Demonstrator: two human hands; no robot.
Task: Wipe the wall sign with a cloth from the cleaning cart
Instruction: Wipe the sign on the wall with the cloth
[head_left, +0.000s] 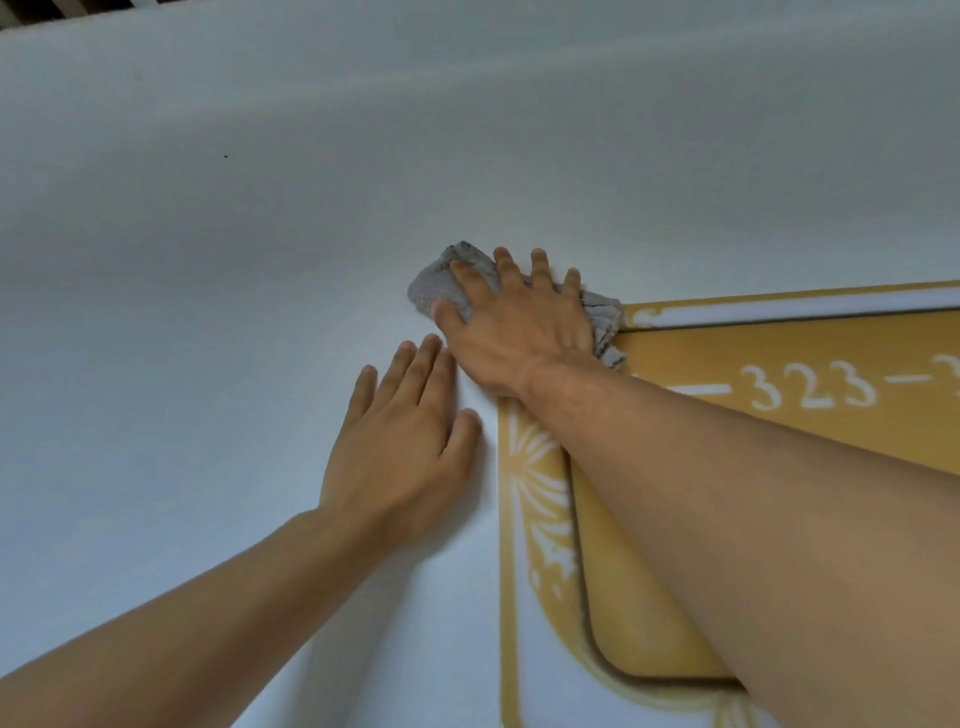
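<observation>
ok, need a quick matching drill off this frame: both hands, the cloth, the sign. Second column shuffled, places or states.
Column 1:
1. left hand
2. right hand
3. cloth
4. sign

Column 2:
A. yellow, with white digits 323
B. flat on the bare white wall, holding nothing
C. grey, crumpled, at the sign's upper left corner
D. fingers spread, pressing the cloth to the wall

Pairs: 1-B, 2-D, 3-C, 4-A

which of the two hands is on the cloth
The right hand presses the crumpled grey cloth at the yellow sign's corner; the left hand lies flat on bare white wall.
</observation>
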